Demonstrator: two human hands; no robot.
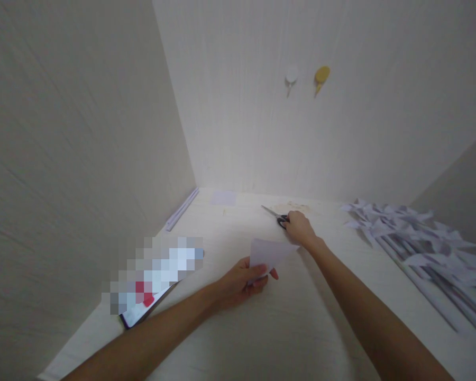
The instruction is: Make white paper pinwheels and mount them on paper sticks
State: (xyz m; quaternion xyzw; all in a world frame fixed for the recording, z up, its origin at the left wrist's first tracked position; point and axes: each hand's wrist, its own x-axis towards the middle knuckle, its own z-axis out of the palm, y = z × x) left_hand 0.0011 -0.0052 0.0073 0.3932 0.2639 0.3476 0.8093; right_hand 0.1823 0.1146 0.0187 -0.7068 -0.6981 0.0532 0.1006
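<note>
I see my left hand [244, 275] near the middle of the table [301, 328], pinched shut on a sheet [270, 253] of pale paper; thumb on top, fingers underneath, so most of the fingers are hidden by the sheet. The sheet sticks up and to the right, its far corner nearly meeting my right wrist. My right hand [299, 226] is stretched farther out, resting on the handles of the scissors [276, 216]. The hand covers the handles almost wholly, so I cannot tell whether the fingers are through the loops or just laid on them; only the blades show, pointing far-left, and they look closed.

To the right lies a heap of pinwheels [412, 238] on long sticks, the heap cut off by the right edge. On the near left sits a phone [143, 312], most of it blurred out by a mosaic patch. Along the left wall lies a thin strip [181, 210], hard to make out. A faint square of paper [223, 198] lies at the far side. Two hooks [306, 78], one white and one yellow, hang on the back wall.
</note>
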